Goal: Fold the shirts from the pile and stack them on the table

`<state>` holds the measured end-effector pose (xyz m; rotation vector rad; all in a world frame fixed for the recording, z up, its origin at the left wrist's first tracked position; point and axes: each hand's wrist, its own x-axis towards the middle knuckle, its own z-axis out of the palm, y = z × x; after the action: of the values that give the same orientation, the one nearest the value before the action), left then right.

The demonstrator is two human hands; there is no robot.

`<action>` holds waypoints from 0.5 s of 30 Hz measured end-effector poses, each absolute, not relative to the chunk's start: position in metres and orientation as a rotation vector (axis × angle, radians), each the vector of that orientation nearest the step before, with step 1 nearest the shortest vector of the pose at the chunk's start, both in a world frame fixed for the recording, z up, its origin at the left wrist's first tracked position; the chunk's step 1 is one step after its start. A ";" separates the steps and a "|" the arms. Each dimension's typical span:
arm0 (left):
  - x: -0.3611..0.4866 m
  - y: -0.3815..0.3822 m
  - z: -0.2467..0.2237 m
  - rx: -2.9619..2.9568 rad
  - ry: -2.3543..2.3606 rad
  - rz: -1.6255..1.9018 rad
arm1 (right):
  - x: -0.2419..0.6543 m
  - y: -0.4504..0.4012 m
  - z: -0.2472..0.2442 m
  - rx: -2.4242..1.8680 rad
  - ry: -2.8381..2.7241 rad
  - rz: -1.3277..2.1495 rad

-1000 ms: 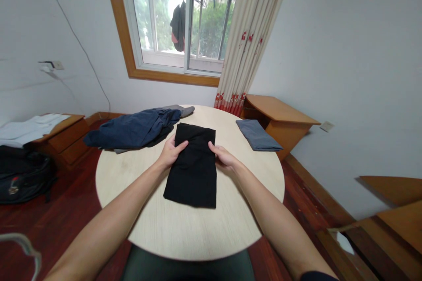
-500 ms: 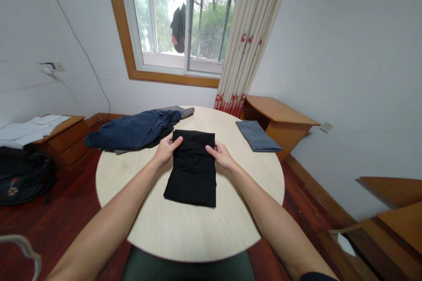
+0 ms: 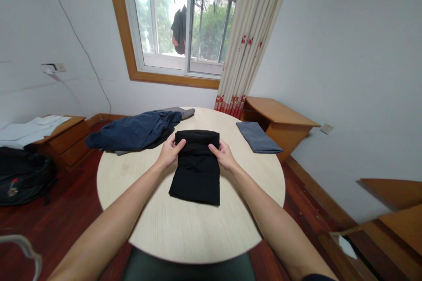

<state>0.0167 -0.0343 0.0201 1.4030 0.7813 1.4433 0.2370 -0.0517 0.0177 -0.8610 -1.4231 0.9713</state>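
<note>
A folded black cloth [image 3: 197,171] is held between my two hands over the middle of the round pale table [image 3: 198,237]. My left hand [image 3: 169,151] grips its upper left edge, thumb on top and fingers behind. On the upper right edge, my right hand [image 3: 224,153] holds it the same way. The cloth's lower part hangs or lies toward me; whether it touches the table is hard to tell. Dark blue clothing [image 3: 135,131] lies in a loose heap at the table's left. A folded grey-blue cloth [image 3: 258,137] rests at the right edge.
Behind the table are a window [image 3: 184,22] and a curtain [image 3: 250,39]. A wooden desk [image 3: 280,112] stands at the back right. To the left are a wooden cabinet [image 3: 69,140] and a black bag [image 3: 26,175]. A green seat [image 3: 187,268] shows at the near edge.
Both hands have shifted slightly to the right with the black cloth between them. A band along the cloth's top edge now shows more folded over.
</note>
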 end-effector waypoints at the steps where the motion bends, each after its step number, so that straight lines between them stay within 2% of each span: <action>1: 0.016 -0.033 0.017 1.405 0.779 1.388 | 0.242 -0.051 0.021 -0.864 -1.433 0.944; 8: 0.016 -0.028 -0.005 1.454 0.903 1.063 | 0.322 -0.045 0.056 -0.937 -1.371 0.717; 15: 0.023 -0.025 -0.016 1.480 0.877 1.018 | 0.429 -0.039 0.092 -0.971 -1.234 0.601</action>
<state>0.0227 -0.0245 -0.0157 1.4801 0.8768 1.0183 0.4286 -0.0394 0.0921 -0.9715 -1.2342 0.6007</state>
